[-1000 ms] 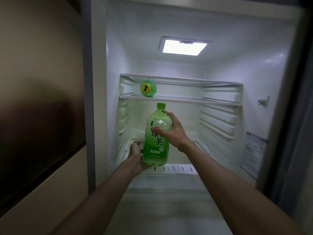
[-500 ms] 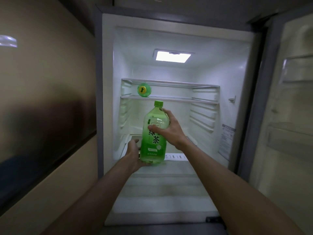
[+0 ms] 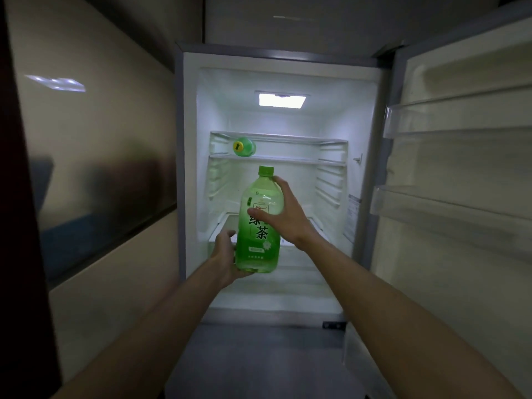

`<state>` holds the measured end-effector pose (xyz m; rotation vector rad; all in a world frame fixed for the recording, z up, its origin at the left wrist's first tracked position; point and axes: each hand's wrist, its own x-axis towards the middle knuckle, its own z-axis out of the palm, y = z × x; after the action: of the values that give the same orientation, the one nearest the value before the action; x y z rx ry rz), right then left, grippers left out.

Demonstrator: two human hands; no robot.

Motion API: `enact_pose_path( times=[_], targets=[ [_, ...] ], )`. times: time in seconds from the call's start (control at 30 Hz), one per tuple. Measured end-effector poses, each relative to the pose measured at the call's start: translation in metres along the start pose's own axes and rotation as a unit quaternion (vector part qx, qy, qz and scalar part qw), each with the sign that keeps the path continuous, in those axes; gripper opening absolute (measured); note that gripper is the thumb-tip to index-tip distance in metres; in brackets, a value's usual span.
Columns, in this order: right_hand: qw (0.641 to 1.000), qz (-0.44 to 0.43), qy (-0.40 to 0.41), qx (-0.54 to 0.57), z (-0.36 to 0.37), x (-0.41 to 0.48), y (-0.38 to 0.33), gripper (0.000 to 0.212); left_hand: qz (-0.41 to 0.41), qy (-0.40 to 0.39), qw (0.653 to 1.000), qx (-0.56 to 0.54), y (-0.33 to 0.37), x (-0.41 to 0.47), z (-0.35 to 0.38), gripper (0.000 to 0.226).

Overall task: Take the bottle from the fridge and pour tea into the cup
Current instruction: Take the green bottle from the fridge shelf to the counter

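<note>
A large green tea bottle (image 3: 259,243) with a green cap stands upright in the air before the open fridge (image 3: 187,168). My right hand (image 3: 283,214) grips its upper body from the right, thumb across the label. My left hand (image 3: 226,260) cups the bottle's base from the lower left, fingers under it. No cup is in view.
A second green bottle (image 3: 244,147) lies on its side on the upper glass shelf. The fridge door (image 3: 460,197) stands open at the right with bare door racks. A glossy cabinet wall (image 3: 100,168) runs along the left.
The bottle and both hands have come out of the fridge toward me, and my view has backed away, so the whole fridge opening and door now show.
</note>
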<state>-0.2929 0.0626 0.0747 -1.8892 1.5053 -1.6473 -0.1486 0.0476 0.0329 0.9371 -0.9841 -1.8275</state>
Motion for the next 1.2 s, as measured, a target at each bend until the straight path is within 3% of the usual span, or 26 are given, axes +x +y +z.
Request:
enact_pose_path(
  times=[0.4, 1.2],
  targets=[
    [1.0, -0.008, -0.018, 0.019, 0.0, -0.091, -0.072, 0.082, -0.009, 0.029, 0.999, -0.026, -0.019, -0.117, -0.022, 0.038],
    [0.999, -0.014, 0.019, -0.025, 0.004, -0.273, -0.264, 0.085, -0.038, -0.076, 0.996, 0.012, -0.028, -0.337, -0.076, 0.043]
  ],
)
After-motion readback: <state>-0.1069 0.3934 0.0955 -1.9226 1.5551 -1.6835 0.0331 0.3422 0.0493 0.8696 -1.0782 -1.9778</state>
